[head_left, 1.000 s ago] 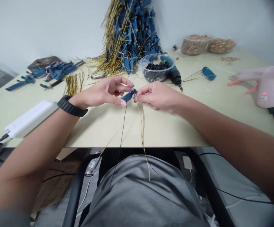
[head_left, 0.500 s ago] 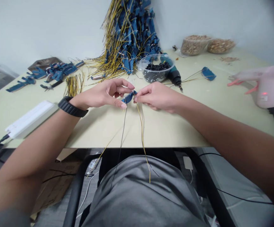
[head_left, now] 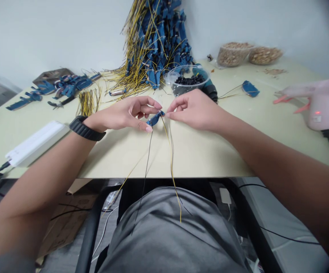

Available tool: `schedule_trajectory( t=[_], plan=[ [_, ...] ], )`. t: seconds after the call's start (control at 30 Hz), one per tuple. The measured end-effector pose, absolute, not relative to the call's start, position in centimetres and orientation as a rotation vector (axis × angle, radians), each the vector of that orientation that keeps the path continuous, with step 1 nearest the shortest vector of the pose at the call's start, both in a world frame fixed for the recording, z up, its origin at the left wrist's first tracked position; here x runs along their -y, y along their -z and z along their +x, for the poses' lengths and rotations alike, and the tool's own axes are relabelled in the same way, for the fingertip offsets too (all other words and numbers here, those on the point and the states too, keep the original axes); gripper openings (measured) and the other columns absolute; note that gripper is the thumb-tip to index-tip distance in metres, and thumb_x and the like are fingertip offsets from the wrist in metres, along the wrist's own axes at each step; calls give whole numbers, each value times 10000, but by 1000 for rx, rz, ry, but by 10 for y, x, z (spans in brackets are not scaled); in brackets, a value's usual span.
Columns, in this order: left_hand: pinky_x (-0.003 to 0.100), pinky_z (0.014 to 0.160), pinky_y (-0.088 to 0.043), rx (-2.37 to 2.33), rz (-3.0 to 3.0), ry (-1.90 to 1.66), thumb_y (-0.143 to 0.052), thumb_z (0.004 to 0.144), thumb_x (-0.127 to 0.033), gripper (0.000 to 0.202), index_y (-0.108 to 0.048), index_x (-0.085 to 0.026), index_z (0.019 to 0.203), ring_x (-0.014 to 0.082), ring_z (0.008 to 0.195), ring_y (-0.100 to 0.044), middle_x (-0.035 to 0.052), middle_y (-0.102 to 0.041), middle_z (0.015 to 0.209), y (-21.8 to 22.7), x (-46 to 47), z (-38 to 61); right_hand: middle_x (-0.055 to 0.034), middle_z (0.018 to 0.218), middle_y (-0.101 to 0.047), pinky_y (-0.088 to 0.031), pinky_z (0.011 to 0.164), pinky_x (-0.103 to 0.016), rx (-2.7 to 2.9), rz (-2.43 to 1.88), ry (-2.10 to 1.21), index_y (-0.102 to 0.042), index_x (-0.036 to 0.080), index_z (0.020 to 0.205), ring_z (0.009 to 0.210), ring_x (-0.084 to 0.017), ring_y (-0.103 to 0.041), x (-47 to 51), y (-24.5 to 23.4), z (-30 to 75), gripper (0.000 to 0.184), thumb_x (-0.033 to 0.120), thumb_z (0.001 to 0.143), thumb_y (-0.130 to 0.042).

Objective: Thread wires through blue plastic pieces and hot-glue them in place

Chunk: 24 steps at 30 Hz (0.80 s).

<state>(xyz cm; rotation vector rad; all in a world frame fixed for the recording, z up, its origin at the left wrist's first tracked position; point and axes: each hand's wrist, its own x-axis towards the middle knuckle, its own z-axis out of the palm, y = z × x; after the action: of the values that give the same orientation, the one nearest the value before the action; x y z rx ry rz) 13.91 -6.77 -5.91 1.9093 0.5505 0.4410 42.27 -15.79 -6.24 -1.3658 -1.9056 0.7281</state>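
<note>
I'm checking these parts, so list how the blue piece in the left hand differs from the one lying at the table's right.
The held piece is in the left hand; the lying piece rests on the table. The held piece's wires hang past the table's near edge; the lying piece's wires trail leftward across it. The held piece looks narrow from here, the lying piece broader. Both are blue with thin dark and yellowish wires.

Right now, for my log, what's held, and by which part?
The left hand holds a small blue piece, apparently by its ends; right hand: cannot tell.
</note>
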Motion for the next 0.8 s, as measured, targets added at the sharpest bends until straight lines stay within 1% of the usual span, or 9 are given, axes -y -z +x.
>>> schedule_trajectory(
  t=[0.07, 0.13, 0.23, 0.33, 0.5, 0.63, 0.73, 0.8],
  plan=[
    [423, 989, -620, -542, 1907, -446, -1313, 684, -467, 841, -857, -220, 1347, 302, 1170, -855, 147, -938, 1291, 60, 68, 139, 3, 789, -663, -419, 745, -377, 1911, -1334, -608, -902, 215, 988, 773, -186, -586, 163, 58, 420, 121, 263, 1011, -1011],
    [430, 985, -618, -523, 1917, -431, -1305, 712, -492, 818, -853, -227, 1341, 278, 1087, -831, 136, -943, 1265, 61, 68, 139, 18, 805, -660, -427, 781, -379, 1961, -1271, -547, -935, 221, 1089, 781, -181, -588, 169, 54, 415, 45, 212, 1052, -959],
    [449, 1014, -616, -488, 1933, -415, -1292, 752, -534, 797, -840, -235, 1336, 267, 1034, -806, 107, -936, 1193, 61, 66, 138, 28, 788, -639, -443, 818, -389, 2118, -1167, -415, -963, 235, 1178, 783, -190, -597, 173, 53, 411, 115, 188, 1100, -893],
    [464, 1050, -608, -467, 1951, -397, -1281, 785, -553, 767, -828, -239, 1319, 274, 1054, -806, 88, -918, 1151, 59, 65, 136, 11, 799, -671, -462, 857, -401, 2252, -1077, -216, -967, 255, 1170, 840, -220, -654, 168, 57, 410, 134, 201, 1119, -855],
    [462, 1035, -606, -458, 1999, -361, -1244, 844, -567, 702, -813, -259, 1304, 271, 1057, -803, 77, -919, 1181, 54, 65, 134, -36, 968, -811, -501, 920, -413, 2369, -1022, -91, -961, 260, 1201, 978, -253, -742, 161, 56, 412, 208, 228, 1192, -756],
    [493, 1071, -624, -448, 2013, -368, -1246, 830, -585, 730, -833, -269, 1342, 312, 1137, -839, 101, -925, 1238, 52, 66, 134, -57, 1058, -853, -535, 979, -422, 2439, -1036, -15, -950, 246, 1228, 1040, -271, -787, 163, 48, 410, 218, 225, 1220, -733],
    [520, 1120, -649, -431, 2031, -377, -1259, 785, -607, 767, -854, -292, 1355, 356, 1248, -857, 112, -934, 1252, 52, 67, 134, -74, 1077, -866, -558, 979, -429, 2489, -1020, 63, -930, 232, 1228, 1066, -286, -803, 164, 43, 408, 236, 224, 1229, -694],
    [530, 1131, -667, -428, 2050, -437, -1258, 763, -640, 768, -876, -298, 1336, 372, 1280, -863, 115, -940, 1232, 53, 68, 134, -87, 1122, -880, -567, 977, -430, 2524, -1008, 107, -917, 227, 1230, 1090, -290, -809, 165, 40, 406, 260, 221, 1242, -657]
  ],
)
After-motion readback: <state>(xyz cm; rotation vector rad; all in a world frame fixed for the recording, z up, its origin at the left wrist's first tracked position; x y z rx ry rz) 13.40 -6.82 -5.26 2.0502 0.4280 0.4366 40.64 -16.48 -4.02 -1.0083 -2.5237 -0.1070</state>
